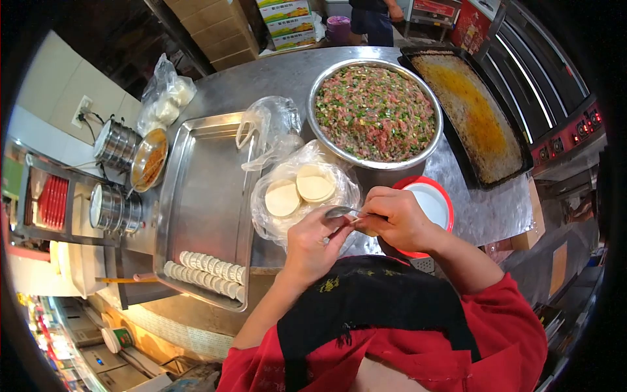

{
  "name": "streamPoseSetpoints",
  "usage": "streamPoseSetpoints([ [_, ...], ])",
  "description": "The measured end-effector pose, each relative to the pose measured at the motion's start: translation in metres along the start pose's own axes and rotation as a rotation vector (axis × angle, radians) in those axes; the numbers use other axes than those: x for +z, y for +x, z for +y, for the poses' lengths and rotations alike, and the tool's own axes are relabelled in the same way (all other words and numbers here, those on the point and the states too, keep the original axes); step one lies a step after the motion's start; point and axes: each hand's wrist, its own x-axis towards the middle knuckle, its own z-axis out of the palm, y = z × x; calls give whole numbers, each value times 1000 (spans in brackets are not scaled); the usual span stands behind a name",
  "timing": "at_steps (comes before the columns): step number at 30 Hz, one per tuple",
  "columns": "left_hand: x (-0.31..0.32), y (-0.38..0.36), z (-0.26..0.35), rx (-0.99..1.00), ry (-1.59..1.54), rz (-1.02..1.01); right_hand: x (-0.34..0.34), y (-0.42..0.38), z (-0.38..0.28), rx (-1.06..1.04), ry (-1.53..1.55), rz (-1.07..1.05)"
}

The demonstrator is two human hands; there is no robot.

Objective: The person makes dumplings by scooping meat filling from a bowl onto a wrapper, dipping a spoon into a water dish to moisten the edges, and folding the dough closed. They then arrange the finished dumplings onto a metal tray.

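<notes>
My left hand (312,245) is closed, its fingertips pinching a small pale dumpling (354,221) that is mostly hidden by the fingers. Against it presses my right hand (397,215), also closed, with a metal spoon (338,212) held in it, its bowl pointing left. Just beyond both hands, two stacks of round dough wrappers (283,198) lie in an open clear plastic bag (261,225). Farther back stands a large steel bowl (312,121) heaped with minced meat and chopped greens (375,111). Two rows of finished dumplings (212,266) line the near end of a metal tray (202,170).
A red-rimmed white basin (431,202) sits beside my right forearm. At the right lies a dark baking pan (467,111) with oily yellow residue, near an oven (535,78). Steamers (117,144) and a bowl of reddish food (150,160) stand left. Another person (372,23) is at the back.
</notes>
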Motion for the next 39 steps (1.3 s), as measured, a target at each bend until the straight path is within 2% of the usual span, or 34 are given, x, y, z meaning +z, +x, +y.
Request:
streamPoseSetpoints([
  [1, -1, 0, 0, -1, 1, 5, 0, 1, 0, -4, 0, -4],
  [3, -3, -1, 2, -216, -91, -26, -1, 1, -1, 8, 23, 31],
  [4, -3, 1, 2, -216, -89, -22, -1, 2, -4, 4, 23, 29],
  [6, -4, 5, 4, -15, -86, 24, -2, 4, -10, 154, 114, 26],
  [10, -2, 4, 4, 66, -77, 54, -1, 6, -7, 92, 111, 32],
  [12, -1, 3, 2, 92, -95, 48, 0, 5, -1, -8, 55, 9],
  [13, -1, 2, 2, 93, -95, 49, 0, 4, -1, -8, 54, 9],
  [15, 0, -2, 2, -56, -61, 54, 0, 3, -4, 18, -14, 1],
  [19, -3, 0, 5, 22, -31, 57, 0, 4, -8, -11, 2, 10],
  [21, 0, -3, 1, 75, -71, 54, 0, 6, -15, 73, 62, -7],
  [24, 0, -5, 1, 73, -42, 35, 3, 7, -7, -52, -17, 17],
  [28, 0, -6, 14, 17, -42, 139, 2, 5, -11, 19, -48, 49],
  [30, 2, -9, 12, -17, -102, 257, 3, 5, -15, 41, -30, 88],
  [34, 3, -10, 12, 18, -156, 288, 7, 8, -21, 33, 51, 80],
  [37, 0, -11, 11, 10, -150, 222, 7, 8, -23, 111, 108, 64],
  [39, 1, -12, 10, 36, -167, 250, 8, 8, -18, 15, 67, 44],
])
